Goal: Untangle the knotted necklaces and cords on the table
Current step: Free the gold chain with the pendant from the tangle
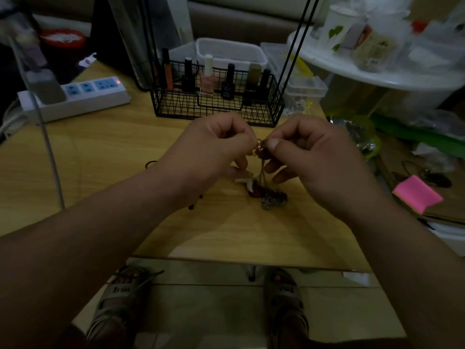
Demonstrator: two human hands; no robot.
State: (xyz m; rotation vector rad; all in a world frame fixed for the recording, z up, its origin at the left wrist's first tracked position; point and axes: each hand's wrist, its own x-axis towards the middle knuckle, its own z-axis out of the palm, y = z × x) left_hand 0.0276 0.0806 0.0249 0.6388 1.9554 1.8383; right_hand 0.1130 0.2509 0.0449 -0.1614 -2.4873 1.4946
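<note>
Surface: a light wood-grain surface [100,172] fills the middle of the frame in dim light, with pale floor tiles [214,311] below it.
Room: a black wire basket [216,107] of nail polish bottles [208,81] stands at upper centre. A white power strip [83,96] lies at upper left, and a cluttered white round shelf [377,71] is at upper right.
Left hand: the left hand [214,144] is raised at centre, its thumb and curled fingers [247,141] pinching the knot.
Right hand: the right hand [314,152] faces it, just beside. Its fingers [274,143] nip the same knot, and the lower ones are loosely bent.
Knotted cords: the brown knotted cords [261,147] are held above the surface between both hands. Strands hang down to a chain heap [273,199] and a white pendant [247,181] resting at centre.
Edges: the near edge crosses the lower centre, above two sandalled feet [120,298]. A pink pad [416,193] lies beyond the right edge.
Open room: bare wood lies at middle left, below the power strip, and between the chain heap and the near edge.
Writing: the sandal straps bear lettering too blurred to read, and the bottle labels are too dim.
</note>
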